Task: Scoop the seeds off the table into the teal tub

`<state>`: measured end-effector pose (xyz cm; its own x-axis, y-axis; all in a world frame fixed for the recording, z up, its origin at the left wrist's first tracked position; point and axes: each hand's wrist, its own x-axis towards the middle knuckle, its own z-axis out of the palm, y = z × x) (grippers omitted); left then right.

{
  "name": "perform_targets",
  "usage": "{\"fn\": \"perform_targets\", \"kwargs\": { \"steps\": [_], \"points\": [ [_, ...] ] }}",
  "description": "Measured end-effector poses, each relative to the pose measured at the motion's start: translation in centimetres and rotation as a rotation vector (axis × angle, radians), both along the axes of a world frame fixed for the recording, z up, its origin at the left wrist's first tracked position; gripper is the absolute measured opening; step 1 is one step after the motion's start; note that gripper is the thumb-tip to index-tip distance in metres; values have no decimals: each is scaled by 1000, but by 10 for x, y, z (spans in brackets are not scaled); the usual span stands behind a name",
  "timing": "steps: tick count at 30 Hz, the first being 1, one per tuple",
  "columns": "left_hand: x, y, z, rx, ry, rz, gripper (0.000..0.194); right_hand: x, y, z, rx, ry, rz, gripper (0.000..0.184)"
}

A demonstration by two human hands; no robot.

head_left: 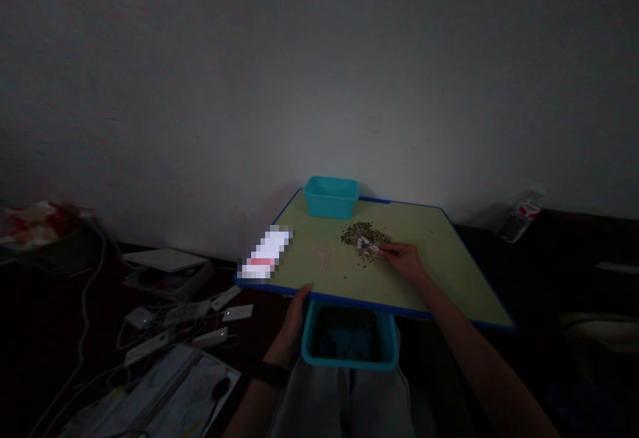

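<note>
My right hand (402, 261) reaches over the pale yellow board with its fingers pinched closed on a small whitish flat piece (367, 245) with dark marks; its exact kind is unclear. That piece sits within a spread pile of small dark seed-like grains (360, 231). Left of the pile lies a thin patch of paler grains (323, 256). At the board's front edge is my left hand (298, 308), its thumb side against the blue rim and its other fingers hidden. Beside it, a teal basin (307, 351) with dark contents rests above my lap, partly under the board (399, 295).
Another teal basin (332, 208) stands at the board's back edge, near the wall. A bright, blurred-out rectangle (267, 251) lies at the board's left side. Chargers and cables (204, 311) clutter the dark area at left. A clear plastic bag or bottle (522, 217) sits at right.
</note>
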<state>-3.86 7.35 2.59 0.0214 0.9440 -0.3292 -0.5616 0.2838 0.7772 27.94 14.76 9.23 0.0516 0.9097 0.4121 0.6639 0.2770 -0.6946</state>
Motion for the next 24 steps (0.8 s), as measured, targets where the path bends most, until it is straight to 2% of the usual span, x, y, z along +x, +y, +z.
{"fn": "perform_targets", "kwargs": {
  "steps": [7, 12, 24],
  "points": [
    [1, -1, 2, 39, -46, 6, 33, 0, 0, 0, 1, 63, -30, 18],
    [2, -2, 3, 0, -20, 39, 33, -2, -2, 3, -18, 49, -24, 17],
    [3, -6, 14, -6, -10, 14, 33, -3, -4, 6, -32, 83, 2, 16]
  ]
}}
